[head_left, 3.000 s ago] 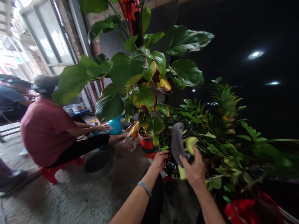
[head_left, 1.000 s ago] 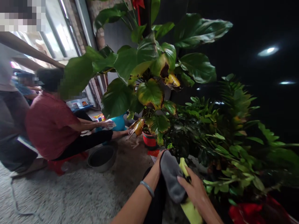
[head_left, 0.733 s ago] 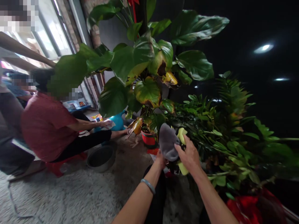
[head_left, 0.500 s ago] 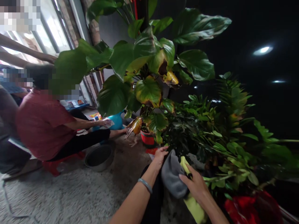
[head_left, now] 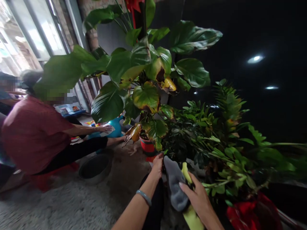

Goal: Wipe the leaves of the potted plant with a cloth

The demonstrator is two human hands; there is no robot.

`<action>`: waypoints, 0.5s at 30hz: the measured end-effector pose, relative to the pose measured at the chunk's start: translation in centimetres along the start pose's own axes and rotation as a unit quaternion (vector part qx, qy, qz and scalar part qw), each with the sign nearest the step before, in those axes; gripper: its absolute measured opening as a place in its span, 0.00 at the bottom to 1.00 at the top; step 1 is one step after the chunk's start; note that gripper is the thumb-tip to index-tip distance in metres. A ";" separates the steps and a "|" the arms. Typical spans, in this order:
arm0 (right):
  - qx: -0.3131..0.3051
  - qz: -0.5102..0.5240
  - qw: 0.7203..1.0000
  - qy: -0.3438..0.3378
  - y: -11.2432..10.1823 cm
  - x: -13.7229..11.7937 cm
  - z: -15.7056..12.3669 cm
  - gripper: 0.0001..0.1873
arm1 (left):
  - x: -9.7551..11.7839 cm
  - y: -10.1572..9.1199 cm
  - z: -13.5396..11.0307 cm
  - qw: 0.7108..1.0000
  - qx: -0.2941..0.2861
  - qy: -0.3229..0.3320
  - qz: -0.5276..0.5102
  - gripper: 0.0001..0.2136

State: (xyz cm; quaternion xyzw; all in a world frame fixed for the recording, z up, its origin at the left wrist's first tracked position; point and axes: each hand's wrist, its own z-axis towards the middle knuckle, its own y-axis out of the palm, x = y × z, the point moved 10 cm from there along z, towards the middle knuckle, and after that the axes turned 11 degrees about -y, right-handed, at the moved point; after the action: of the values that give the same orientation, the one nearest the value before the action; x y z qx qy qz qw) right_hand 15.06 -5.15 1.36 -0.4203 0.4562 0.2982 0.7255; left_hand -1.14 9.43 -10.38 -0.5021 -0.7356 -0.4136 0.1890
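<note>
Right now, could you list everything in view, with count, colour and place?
big-leaf plant: one, green with yellow-brown patches, centre, above the pot.
pot: one, red, under that plant.
bush: one clump, green small leaves, right of centre.
watering can: one, teal, behind the pot's left.
basin: one, dark grey, floor left of the pot.
seated person: one, red shirt, left side.
wrapping: one, red, lower right corner.
cloth: one, grey and yellow-green, in the right hand.
bracelet: one, pale blue, left wrist.
left hand: one, bare, at the bush's lower leaves.
right hand: one, bare, gripping the cloth.
</note>
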 end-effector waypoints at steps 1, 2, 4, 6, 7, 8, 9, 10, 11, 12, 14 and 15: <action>-0.001 0.019 0.999 0.026 -0.9 0.5 -0.8 0.33 | 0.6 -0.5 -0.1 1.000 0.019 0.015 -0.003 0.20; 0.012 0.035 0.998 0.051 -2.2 0.8 -1.1 0.36 | 1.4 -0.7 -0.3 0.999 0.030 0.034 -0.007 0.22; 0.094 0.033 0.992 0.077 -6.2 0.2 -0.2 0.42 | 3.2 -0.5 -0.9 0.996 0.035 0.076 -0.025 0.25; 0.210 -0.024 0.977 0.042 -10.1 -1.7 1.7 0.45 | 4.6 0.5 -1.5 0.993 0.017 0.105 -0.054 0.26; 0.249 -0.055 0.967 0.017 -11.0 -2.7 2.6 0.46 | 5.2 1.1 -1.6 0.991 0.004 0.114 -0.068 0.25; 0.265 -0.078 0.961 -0.003 -11.1 -3.1 3.4 0.47 | 5.5 1.6 -1.6 0.990 -0.010 0.118 -0.080 0.24; 0.261 -0.090 0.961 -0.014 -10.4 -3.0 4.0 0.47 | 5.7 2.1 -1.6 0.988 -0.023 0.120 -0.090 0.22; 0.239 -0.092 0.966 -0.018 -9.2 -2.4 4.2 0.47 | 5.7 2.4 -1.4 0.988 -0.031 0.120 -0.094 0.20; 0.208 -0.086 0.974 -0.016 -7.6 -1.5 4.0 0.44 | 5.5 2.6 -1.2 0.988 -0.035 0.116 -0.094 0.19; 0.175 -0.077 0.981 -0.014 -6.0 -0.5 3.4 0.41 | 5.2 2.7 -0.9 0.990 -0.038 0.108 -0.087 0.18; 0.113 -0.059 0.992 -0.018 -3.4 0.7 1.3 0.33 | 4.3 2.9 -0.4 0.993 -0.049 0.092 -0.061 0.16; 0.087 -0.048 0.995 -0.022 -2.5 0.8 0.3 0.31 | 3.8 3.2 -0.3 0.994 -0.063 0.083 -0.044 0.15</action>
State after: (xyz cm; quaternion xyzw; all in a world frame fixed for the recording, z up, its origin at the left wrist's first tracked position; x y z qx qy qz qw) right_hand 17.56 -6.08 1.57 -0.3702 0.4435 0.2318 0.7826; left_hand 0.03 11.89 -6.23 -0.4438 -0.7112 -0.5074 0.1995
